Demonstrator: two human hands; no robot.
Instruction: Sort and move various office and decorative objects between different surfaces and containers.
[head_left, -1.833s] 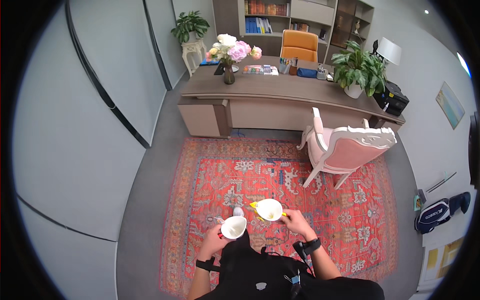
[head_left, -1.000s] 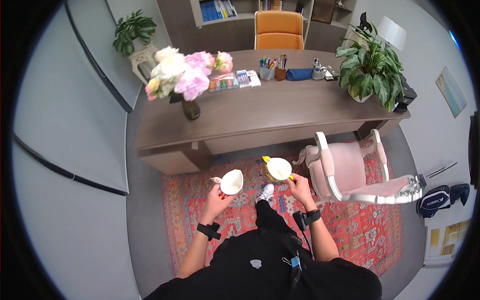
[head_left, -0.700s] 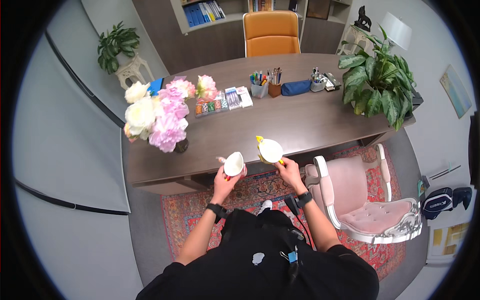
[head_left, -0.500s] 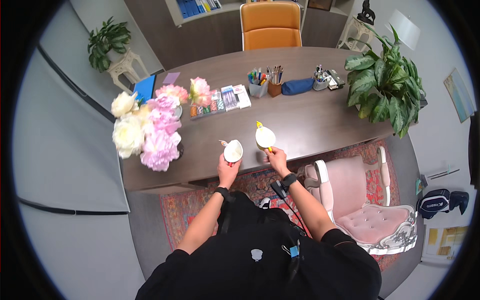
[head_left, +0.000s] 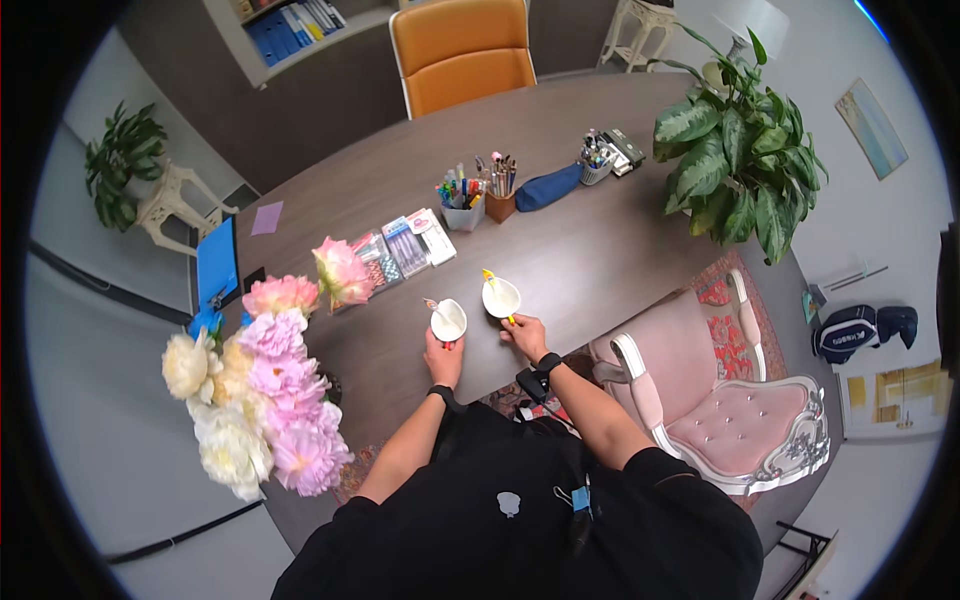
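Near the front edge of the desk (head_left: 590, 270), my left hand (head_left: 443, 361) is closed on a white cup (head_left: 449, 322). A little red shows by its fingers, and a small pinkish piece sticks up at the far rim. To the right and slightly farther away, my right hand (head_left: 527, 336) grips a second white cup (head_left: 503, 299) by its yellow handle. A yellow piece, perhaps a spoon end, rises over that cup's far rim. The cups are close together but apart. Whether they rest on the desk or hang just above it I cannot tell.
Large flowers (head_left: 275, 385) stand at the left. Across the desk are a clear box (head_left: 378, 262), pen holders (head_left: 463, 212), a blue pencil case (head_left: 549, 188) and a leafy plant (head_left: 735, 160). A pink armchair (head_left: 700, 400) is at my right; an orange chair (head_left: 465, 55) stands behind the desk.
My view has turned, so the desk now slants and the flowers sit lower left. Both cups have come a little closer together, still in my hands.
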